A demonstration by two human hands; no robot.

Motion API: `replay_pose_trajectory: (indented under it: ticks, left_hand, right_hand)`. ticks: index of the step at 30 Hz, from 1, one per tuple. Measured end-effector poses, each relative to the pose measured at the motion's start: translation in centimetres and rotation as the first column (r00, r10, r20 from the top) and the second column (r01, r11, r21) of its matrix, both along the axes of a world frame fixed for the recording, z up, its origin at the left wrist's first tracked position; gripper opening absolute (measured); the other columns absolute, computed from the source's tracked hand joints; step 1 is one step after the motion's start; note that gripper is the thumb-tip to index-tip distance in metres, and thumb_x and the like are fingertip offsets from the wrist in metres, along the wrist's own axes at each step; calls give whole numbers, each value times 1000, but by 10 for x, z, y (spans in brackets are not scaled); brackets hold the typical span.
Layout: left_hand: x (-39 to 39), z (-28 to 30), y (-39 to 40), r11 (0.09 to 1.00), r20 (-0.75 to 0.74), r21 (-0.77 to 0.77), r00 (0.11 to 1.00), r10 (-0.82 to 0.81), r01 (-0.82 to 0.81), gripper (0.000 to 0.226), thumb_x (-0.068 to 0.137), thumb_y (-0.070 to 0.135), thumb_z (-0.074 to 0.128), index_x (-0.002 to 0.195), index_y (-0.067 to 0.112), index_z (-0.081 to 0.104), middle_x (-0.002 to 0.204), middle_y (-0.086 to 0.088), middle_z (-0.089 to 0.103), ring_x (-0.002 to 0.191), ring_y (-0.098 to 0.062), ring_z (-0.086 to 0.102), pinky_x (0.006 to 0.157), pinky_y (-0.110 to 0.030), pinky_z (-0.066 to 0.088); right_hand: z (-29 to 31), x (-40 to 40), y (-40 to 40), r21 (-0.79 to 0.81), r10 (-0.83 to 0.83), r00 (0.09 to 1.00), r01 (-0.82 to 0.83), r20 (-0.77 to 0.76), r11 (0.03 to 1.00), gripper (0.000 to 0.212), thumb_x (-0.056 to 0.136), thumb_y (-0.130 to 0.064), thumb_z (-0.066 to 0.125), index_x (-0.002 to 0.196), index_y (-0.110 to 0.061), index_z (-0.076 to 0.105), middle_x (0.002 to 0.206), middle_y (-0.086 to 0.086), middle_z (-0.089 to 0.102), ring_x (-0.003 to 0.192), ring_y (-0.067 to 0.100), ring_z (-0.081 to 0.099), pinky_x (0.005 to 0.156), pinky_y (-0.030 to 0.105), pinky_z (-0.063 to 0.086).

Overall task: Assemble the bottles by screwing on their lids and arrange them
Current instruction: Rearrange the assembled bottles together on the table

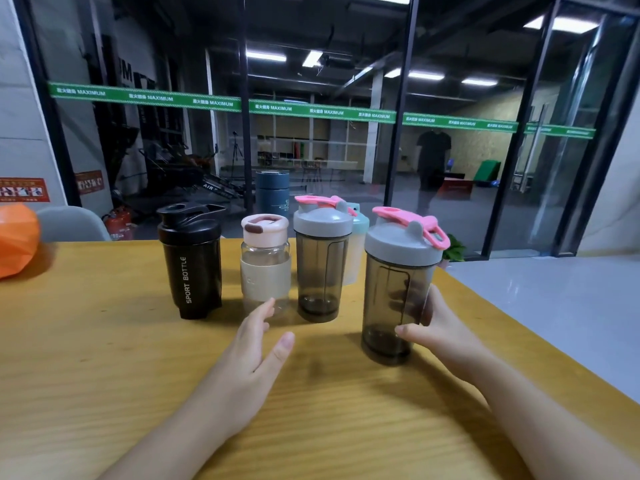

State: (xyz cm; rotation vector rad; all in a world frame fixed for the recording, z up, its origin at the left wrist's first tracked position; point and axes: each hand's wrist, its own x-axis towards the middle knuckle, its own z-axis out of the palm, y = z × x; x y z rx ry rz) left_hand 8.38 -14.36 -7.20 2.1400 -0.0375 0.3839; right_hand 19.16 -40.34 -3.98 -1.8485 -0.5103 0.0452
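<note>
Several lidded bottles stand on the wooden table [104,358]. From the left come a black "SPORT BOTTLE" shaker [192,268], a clear bottle with a cream sleeve and pink cap [265,265], and a smoky grey shaker with a grey lid and pink flap [322,258]. A pale bottle with a teal lid [358,247] peeks out behind that grey shaker. Nearest me is a second smoky grey shaker [391,289] with the same grey and pink lid. My right hand [436,323] grips its lower right side, thumb in front. My left hand [256,344] hovers flat with straight fingers just in front of the clear bottle.
An orange object [17,237] lies at the table's far left, with a grey chair back [72,223] behind it. The table's right edge runs diagonally beside my right arm. A dark blue canister [272,192] stands beyond the table by the glass wall.
</note>
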Motion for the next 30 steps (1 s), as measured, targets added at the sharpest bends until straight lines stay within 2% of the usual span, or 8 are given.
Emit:
replay_pose_trajectory:
  ticks: [9, 12, 14, 18, 21, 24, 26, 30]
  left_hand:
    - [-4, 5, -6, 999, 3, 45, 1000, 13, -14, 66, 85, 69, 35, 142, 43, 16, 145, 22, 27, 130, 8, 31, 105, -21, 29]
    - [-4, 4, -6, 999, 3, 44, 1000, 16, -16, 79, 74, 79, 31, 142, 42, 17, 143, 24, 28, 131, 9, 31, 108, -25, 31]
    - [-2, 3, -6, 999, -4, 39, 1000, 20, -20, 87, 69, 81, 29, 144, 39, 18, 143, 23, 28, 132, 7, 31, 110, -26, 31]
    - [-2, 3, -7, 999, -10, 20, 999, 35, -34, 85, 68, 80, 29, 143, 40, 20, 143, 23, 30, 133, 5, 32, 109, -26, 30]
    - [-4, 4, -5, 999, -26, 9, 999, 45, -45, 85, 67, 80, 29, 142, 41, 19, 143, 24, 30, 132, 6, 32, 109, -25, 31]
    - [-5, 5, -3, 999, -41, 16, 998, 50, -49, 80, 76, 80, 33, 144, 40, 19, 146, 23, 28, 132, 6, 31, 111, -28, 30]
    - [-6, 6, -4, 998, -41, 44, 998, 47, -45, 70, 82, 68, 38, 144, 40, 18, 147, 22, 27, 134, 5, 29, 113, -29, 29]
    - [-8, 11, -5, 983, -36, 174, 997, 62, -55, 55, 93, 49, 46, 141, 41, 22, 142, 29, 19, 133, 7, 23, 113, -23, 26]
  right_hand:
    - [12, 0, -18, -30, 167, 981, -170, -95, 985, 63, 66, -7, 63, 120, -36, 47, 116, -13, 62, 106, 1, 61, 77, 17, 52]
    - [20, 0, -22, -38, 179, 980, -183, -83, 982, 70, 65, -6, 57, 123, -44, 44, 124, -9, 57, 116, 7, 55, 83, 23, 52]
    - [32, 0, -20, 86, 144, 989, -142, -20, 986, 79, 60, -3, 50, 127, -44, 40, 129, -4, 53, 117, 11, 54, 87, 28, 49]
    - [74, 1, -10, 407, 12, 1000, -22, 26, 913, 96, 45, 1, 34, 140, -18, 38, 133, 5, 49, 110, 22, 51, 78, 31, 43]
    - [94, 2, -3, 398, -29, 996, -9, 89, 917, 72, 60, -14, 35, 131, -8, 47, 126, 10, 56, 107, 22, 55, 72, 24, 44]
    - [112, 5, 5, 257, -99, 993, 81, 59, 963, 46, 80, -42, 37, 111, -19, 62, 123, 9, 61, 111, 27, 56, 83, 31, 44]
    - [125, 6, 9, -21, -138, 985, 141, 100, 990, 33, 88, -51, 49, 102, -25, 63, 115, 0, 62, 97, 15, 57, 79, 29, 42]
    - [132, 5, 18, -470, -87, 926, 265, 366, 842, 36, 87, -49, 56, 112, -24, 57, 98, -8, 59, 84, 1, 52, 61, 21, 39]
